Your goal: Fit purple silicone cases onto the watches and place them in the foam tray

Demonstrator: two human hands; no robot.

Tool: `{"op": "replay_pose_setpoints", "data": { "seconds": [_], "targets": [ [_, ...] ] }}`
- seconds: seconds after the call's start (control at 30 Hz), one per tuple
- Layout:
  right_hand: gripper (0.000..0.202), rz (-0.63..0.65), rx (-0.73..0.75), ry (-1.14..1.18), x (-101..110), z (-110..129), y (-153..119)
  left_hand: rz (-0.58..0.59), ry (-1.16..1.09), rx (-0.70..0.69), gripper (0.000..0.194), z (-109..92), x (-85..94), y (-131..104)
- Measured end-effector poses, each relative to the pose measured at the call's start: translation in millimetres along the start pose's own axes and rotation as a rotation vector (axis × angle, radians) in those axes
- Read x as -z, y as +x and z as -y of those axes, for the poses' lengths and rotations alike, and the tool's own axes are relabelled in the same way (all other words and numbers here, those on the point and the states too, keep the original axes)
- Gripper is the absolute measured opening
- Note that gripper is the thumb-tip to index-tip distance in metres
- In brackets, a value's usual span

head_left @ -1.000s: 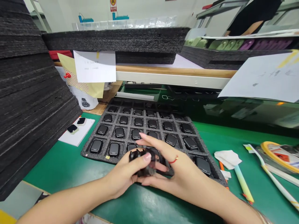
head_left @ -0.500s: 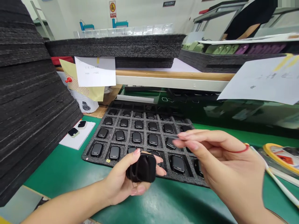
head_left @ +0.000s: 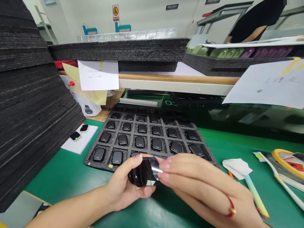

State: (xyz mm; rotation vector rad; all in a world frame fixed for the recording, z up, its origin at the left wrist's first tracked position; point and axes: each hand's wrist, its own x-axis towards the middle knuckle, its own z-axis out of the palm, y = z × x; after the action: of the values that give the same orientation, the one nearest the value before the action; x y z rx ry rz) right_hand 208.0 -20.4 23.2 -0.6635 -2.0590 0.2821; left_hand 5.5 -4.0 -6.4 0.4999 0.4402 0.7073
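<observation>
My left hand [head_left: 121,188] grips a black watch body [head_left: 143,172], its glossy face turned up and toward the right. My right hand [head_left: 201,183] has its thumb and fingers pinched at the right edge of that face, on a thin clear film [head_left: 155,169]. The film catches the light and lies against or just over the glass; whether it is stuck down I cannot tell. Behind both hands is a black foam tray [head_left: 114,147], its compartments holding several more black watch bodies [head_left: 139,142]. My hands hide part of its front row.
Tall foam sheets [head_left: 35,110] are stacked at left, beside two watches on a white pad [head_left: 82,142]. A shelf [head_left: 180,86] crosses above the tray. At right lie a white wipe [head_left: 237,167], a pale pen-like stick [head_left: 257,194] and a yellow tape roll [head_left: 277,156]. A person [head_left: 256,22] is behind.
My right hand has come down and left from above the tray to the watch, bringing the thin piece onto its face. My left hand stays in place with the watch.
</observation>
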Motion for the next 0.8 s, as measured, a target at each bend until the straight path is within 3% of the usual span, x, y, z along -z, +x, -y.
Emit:
{"op": "replay_pose_setpoints", "data": {
  "seconds": [0.13, 0.37, 0.63, 0.8],
  "targets": [
    [0.045, 0.091, -0.078, 0.052, -3, 9, -9, -0.016, -0.040, 0.025, 0.044, -1, -1.2, 0],
    [0.056, 0.160, -0.021, 0.058, -4, 4, -5, -0.010, -0.079, 0.028, 0.043, -1, -1.0, 0],
    [0.046, 0.101, 0.034, -0.017, -9, 7, -4, -0.031, -0.086, 0.009, 0.042, 2, -0.7, -1],
    [0.018, -0.009, 0.131, -0.146, -15, 8, 3, -0.062, -0.049, -0.028, 0.042, 3, -2.8, -1]
  ]
}}
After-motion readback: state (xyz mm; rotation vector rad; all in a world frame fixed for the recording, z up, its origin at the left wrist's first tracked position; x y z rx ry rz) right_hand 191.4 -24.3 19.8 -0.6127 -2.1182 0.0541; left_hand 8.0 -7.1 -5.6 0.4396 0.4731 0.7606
